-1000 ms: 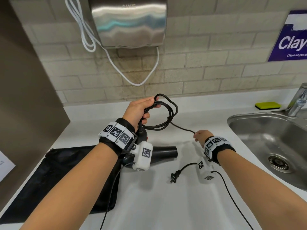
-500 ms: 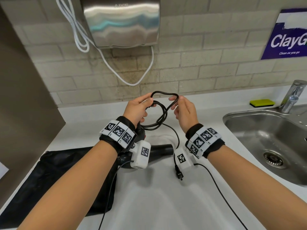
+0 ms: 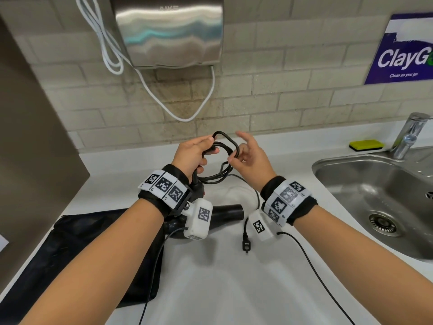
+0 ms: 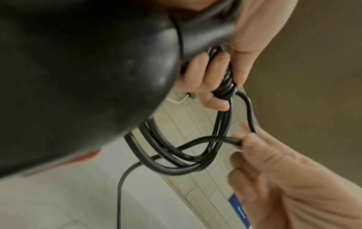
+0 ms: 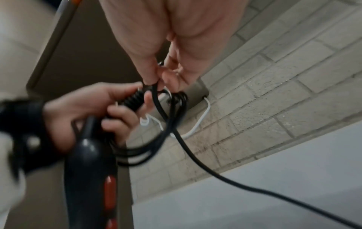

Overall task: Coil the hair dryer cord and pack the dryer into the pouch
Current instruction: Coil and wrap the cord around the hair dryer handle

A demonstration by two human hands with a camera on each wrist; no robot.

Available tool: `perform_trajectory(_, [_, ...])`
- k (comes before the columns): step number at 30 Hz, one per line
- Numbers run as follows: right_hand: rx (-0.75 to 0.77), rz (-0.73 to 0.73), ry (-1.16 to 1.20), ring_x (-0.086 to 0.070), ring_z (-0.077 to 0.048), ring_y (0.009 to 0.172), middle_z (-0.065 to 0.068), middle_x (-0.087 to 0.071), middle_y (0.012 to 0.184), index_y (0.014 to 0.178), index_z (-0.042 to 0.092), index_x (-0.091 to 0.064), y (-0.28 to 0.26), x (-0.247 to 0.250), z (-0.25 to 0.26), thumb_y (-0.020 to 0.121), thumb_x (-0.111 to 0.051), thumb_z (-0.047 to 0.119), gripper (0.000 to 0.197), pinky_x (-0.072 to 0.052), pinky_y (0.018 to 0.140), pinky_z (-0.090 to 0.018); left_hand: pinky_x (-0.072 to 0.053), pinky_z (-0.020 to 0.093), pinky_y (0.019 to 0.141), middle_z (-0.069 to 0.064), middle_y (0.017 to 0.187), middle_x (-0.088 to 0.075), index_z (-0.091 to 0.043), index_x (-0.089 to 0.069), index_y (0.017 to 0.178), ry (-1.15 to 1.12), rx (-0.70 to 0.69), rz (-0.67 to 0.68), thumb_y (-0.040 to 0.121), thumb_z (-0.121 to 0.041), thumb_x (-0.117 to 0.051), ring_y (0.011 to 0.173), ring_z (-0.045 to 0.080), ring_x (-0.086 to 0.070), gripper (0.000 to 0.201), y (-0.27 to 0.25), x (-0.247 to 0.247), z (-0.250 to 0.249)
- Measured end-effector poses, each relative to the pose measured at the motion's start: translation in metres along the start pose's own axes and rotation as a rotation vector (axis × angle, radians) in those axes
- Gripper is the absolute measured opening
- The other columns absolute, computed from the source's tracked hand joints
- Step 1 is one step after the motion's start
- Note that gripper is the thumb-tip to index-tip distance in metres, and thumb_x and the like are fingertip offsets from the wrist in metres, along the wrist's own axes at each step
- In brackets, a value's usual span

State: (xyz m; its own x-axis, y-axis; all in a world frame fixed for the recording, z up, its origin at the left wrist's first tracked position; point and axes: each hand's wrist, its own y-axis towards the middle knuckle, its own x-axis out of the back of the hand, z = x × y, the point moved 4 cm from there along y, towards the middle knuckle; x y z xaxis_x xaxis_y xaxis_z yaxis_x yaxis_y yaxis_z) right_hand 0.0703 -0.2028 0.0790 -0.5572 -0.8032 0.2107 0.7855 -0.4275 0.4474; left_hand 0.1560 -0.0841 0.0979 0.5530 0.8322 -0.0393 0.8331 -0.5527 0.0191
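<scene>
Hair dryer (image 3: 225, 213): black plastic body, smooth with a dull sheen. Cord (image 3: 225, 143): black rubbery sheath, smooth, semi-gloss. Pouch (image 3: 70, 242), lower left: black cloth, matt. Table (image 3: 222, 277): white, smooth, satin. Sink (image 3: 375, 184), right: brushed steel. Hand dryer (image 3: 168, 31), top centre: polished metal, mirror-like. Wall (image 3: 281, 102): beige tile, matt, rough-textured.

The head camera looks down from high up at the white counter (image 3: 210, 277) and the brick wall (image 3: 281, 102), seeing both arms from far back. The left wrist camera sits very close under the left hand (image 4: 225, 65), looking up along it. The right wrist camera looks up along the right hand (image 5: 176, 38). All three views share the cord (image 3: 225, 146) loops mid-frame.
</scene>
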Motion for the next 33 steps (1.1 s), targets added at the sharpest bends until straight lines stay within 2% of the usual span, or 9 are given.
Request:
perform_trajectory(2, [0.037,0.029,-0.108,-0.051,0.001,0.063,0.007,-0.055,0.075,0.126,0.014,-0.048,-0.004,-0.005,-0.006,0.083,-0.057,-0.004,0.048,-0.046,0.071,-0.013,-0.021,0.014,0.034,0.003,0.077,-0.064,-0.015,-0.063,0.114,0.010,-0.004,0.016,0.095,-0.021,-0.052,0.036,0.003,-0.028,0.023,-0.002,-0.002,0.000])
perform_trajectory(5, [0.108,0.026,-0.214,-0.048,-0.009,0.065,0.003,-0.053,0.079,0.125,0.014,-0.052,-0.006,-0.008,-0.008,0.082,-0.057,-0.005,0.047,-0.043,0.070,-0.011,-0.020,0.014,0.035,0.004,0.076,-0.064,-0.016,-0.063,0.108,0.024,-0.010,-0.001,0.095,-0.021,-0.053,0.037,0.005,-0.027,0.018,-0.001,-0.002,0.000])
perform_trajectory(9, [0.181,0.096,-0.385,-0.043,0.000,0.074,0.001,-0.043,0.099,0.143,0.010,-0.027,-0.006,-0.015,-0.001,0.087,-0.050,-0.005,0.062,-0.036,0.071,-0.007,-0.021,0.015,0.036,0.004,0.075,-0.065,-0.022,-0.062,0.090,0.044,-0.024,-0.040,0.093,-0.023,-0.056,0.042,0.009,-0.027,0.007,0.000,-0.001,-0.001])
perform_trajectory(11, [0.202,0.109,-0.387,-0.045,-0.006,0.078,0.001,-0.044,0.104,0.143,0.010,-0.028,-0.006,-0.014,0.000,0.088,-0.050,-0.004,0.061,-0.036,0.075,-0.009,-0.021,0.015,0.037,0.004,0.075,-0.065,-0.023,-0.061,0.087,0.047,-0.025,-0.052,0.093,-0.024,-0.056,0.043,0.010,-0.027,0.008,0.000,-0.001,-0.001])
perform_trajectory(15, [0.229,0.075,-0.424,-0.045,-0.013,0.076,-0.004,-0.053,0.096,0.139,0.011,-0.037,-0.008,-0.010,-0.001,0.083,-0.063,0.004,0.062,-0.039,0.071,-0.009,-0.022,0.015,0.036,0.004,0.076,-0.065,-0.022,-0.061,0.089,0.003,-0.011,0.001,0.094,-0.023,-0.054,0.039,0.006,-0.029,0.010,0.000,-0.003,-0.001])
perform_trajectory(21, [0.300,0.026,-0.449,-0.046,-0.012,0.078,-0.011,-0.051,0.108,0.137,0.006,-0.040,-0.013,-0.013,-0.002,0.081,-0.063,-0.001,0.061,-0.044,0.079,-0.021,-0.022,0.015,0.036,0.004,0.077,-0.064,-0.023,-0.063,0.093,-0.016,-0.011,0.028,0.095,-0.023,-0.053,0.039,0.005,-0.028,0.010,-0.002,-0.003,-0.001])
perform_trajectory(24, [0.287,0.048,-0.442,-0.043,-0.007,0.069,0.001,-0.042,0.099,0.141,0.010,-0.032,-0.011,-0.013,-0.003,0.082,-0.062,-0.002,0.068,-0.042,0.080,-0.014,-0.022,0.015,0.035,0.004,0.076,-0.064,-0.024,-0.063,0.093,-0.011,-0.013,0.020,0.095,-0.023,-0.053,0.038,0.005,-0.029,0.011,-0.002,-0.003,-0.001])
perform_trajectory(27, [0.343,0.005,-0.427,-0.041,0.002,0.067,0.001,-0.038,0.092,0.137,0.007,-0.040,-0.009,-0.013,-0.006,0.078,-0.065,-0.005,0.065,-0.038,0.075,-0.002,-0.022,0.015,0.035,0.004,0.077,-0.064,-0.025,-0.063,0.092,0.001,-0.006,0.017,0.095,-0.025,-0.053,0.037,0.005,-0.029,0.010,-0.002,-0.005,0.000])
perform_trajectory(33, [0.434,-0.049,-0.461,-0.033,-0.002,0.070,-0.004,-0.041,0.094,0.132,0.006,-0.047,-0.008,-0.012,-0.011,0.072,-0.067,-0.010,0.065,-0.037,0.077,-0.004,-0.023,0.016,0.036,0.001,0.078,-0.067,-0.023,-0.064,0.087,0.017,-0.017,-0.015,0.085,-0.038,-0.065,0.038,0.006,-0.029,0.015,-0.002,-0.003,0.000])
